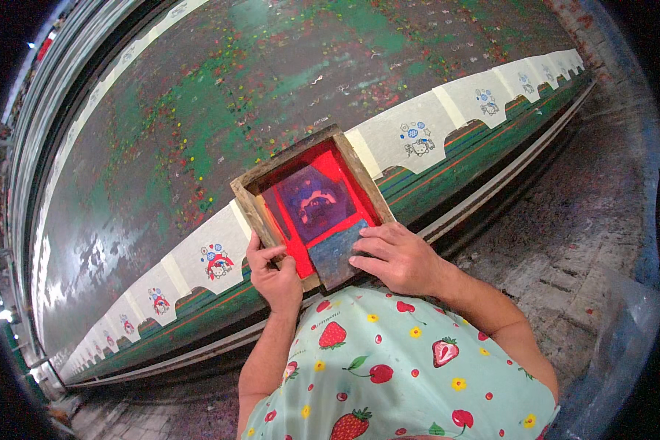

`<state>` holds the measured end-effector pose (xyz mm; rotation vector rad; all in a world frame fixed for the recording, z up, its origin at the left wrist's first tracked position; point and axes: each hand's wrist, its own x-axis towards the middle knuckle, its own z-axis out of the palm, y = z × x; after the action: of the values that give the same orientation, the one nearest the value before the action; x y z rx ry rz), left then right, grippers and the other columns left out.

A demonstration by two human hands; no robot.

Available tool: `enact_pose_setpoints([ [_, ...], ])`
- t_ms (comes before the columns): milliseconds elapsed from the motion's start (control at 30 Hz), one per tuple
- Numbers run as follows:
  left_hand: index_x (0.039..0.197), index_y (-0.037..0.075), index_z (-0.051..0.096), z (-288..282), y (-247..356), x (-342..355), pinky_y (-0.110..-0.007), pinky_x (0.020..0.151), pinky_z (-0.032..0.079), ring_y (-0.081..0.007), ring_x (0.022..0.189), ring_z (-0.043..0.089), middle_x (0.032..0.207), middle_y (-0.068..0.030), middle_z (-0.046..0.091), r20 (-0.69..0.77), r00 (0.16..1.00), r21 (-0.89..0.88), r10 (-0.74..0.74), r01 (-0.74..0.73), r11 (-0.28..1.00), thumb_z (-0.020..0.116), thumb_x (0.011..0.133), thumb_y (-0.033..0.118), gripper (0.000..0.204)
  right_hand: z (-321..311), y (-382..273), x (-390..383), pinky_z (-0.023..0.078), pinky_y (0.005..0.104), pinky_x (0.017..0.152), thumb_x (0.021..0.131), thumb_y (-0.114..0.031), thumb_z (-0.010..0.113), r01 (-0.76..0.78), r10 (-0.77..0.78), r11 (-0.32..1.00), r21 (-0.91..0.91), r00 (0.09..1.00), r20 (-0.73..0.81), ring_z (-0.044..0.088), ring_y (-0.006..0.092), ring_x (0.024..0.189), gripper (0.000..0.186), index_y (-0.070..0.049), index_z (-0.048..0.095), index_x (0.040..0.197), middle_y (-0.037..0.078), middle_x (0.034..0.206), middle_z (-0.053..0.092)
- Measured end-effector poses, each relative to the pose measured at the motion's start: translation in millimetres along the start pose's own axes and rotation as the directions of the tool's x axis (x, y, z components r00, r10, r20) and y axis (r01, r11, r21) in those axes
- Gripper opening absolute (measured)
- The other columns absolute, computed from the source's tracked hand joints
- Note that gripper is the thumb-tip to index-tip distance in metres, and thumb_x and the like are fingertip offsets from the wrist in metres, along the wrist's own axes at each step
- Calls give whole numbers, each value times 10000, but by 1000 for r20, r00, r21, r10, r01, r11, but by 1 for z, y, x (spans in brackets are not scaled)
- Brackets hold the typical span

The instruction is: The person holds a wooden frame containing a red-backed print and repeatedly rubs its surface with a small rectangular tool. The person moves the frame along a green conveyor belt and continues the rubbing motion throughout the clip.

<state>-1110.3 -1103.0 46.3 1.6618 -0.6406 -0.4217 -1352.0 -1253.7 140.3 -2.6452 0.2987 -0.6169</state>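
A wooden screen-printing frame [266, 220] lies tilted over the long table's near edge and row of white fabric pieces. Inside are red ink [298, 262] and a purple mesh with a pale stencil shape [315, 194]. My left hand [273, 275] grips the frame's lower left side, its index finger stretched along it. My right hand [396, 260] has its fingers curved onto a dark flat squeegee [336, 253] at the frame's lower right. Printed fabric pieces [440, 128] to the right show blue flowers and a line-drawn cartoon cat; those on the left [198, 249] also have red in the print.
The long, paint-speckled dark table [257, 73] curves across the view, with a metal rail [513, 170] along its near edge. A stained floor [565, 235] shows at the right, beside a translucent plastic sheet [616, 352]. My fruit-patterned apron [396, 352] is below.
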Motion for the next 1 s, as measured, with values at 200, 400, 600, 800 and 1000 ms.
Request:
enact_pose_setpoints([
  [200,1019,13,751,0,2,1,-467,1294,392,-401,1569,536,1675,-325,549,1,1000,82,28,-28,996,705,825,-114,237,5,-8,31,591,477,1026,905,-178,736,56,-48,995,-76,993,110,722,319,1223,309,-67,797,1187,100,1200,749],
  [400,957,29,785,2,3,0,-495,1299,394,-431,1542,551,1647,-323,578,-18,996,145,86,-82,986,738,801,-88,201,-14,4,57,584,470,957,904,-168,700,86,-53,992,-88,944,327,726,323,1068,268,-63,768,1141,107,1040,716],
  [600,943,66,808,7,-3,-1,-503,1259,418,-446,1467,591,1610,-326,609,-61,992,126,107,-98,987,761,770,-61,220,-21,36,105,601,507,1016,833,-49,720,62,-39,997,-46,922,386,734,387,1123,378,-59,792,1204,161,1120,756],
  [800,939,67,781,7,-2,0,-507,1223,431,-447,1424,588,1601,-318,605,-49,986,112,161,-155,982,721,780,-66,216,0,68,152,608,518,999,810,81,693,29,-5,995,-98,972,236,736,423,1116,412,-7,792,1200,194,1135,772],
  [1000,930,75,775,6,4,0,-510,1238,408,-443,1454,563,1619,-303,579,-23,993,112,117,-113,987,715,798,-79,212,16,65,139,577,517,1048,820,60,681,-24,43,994,-107,983,181,704,428,1128,407,-16,789,1205,191,1158,753],
])
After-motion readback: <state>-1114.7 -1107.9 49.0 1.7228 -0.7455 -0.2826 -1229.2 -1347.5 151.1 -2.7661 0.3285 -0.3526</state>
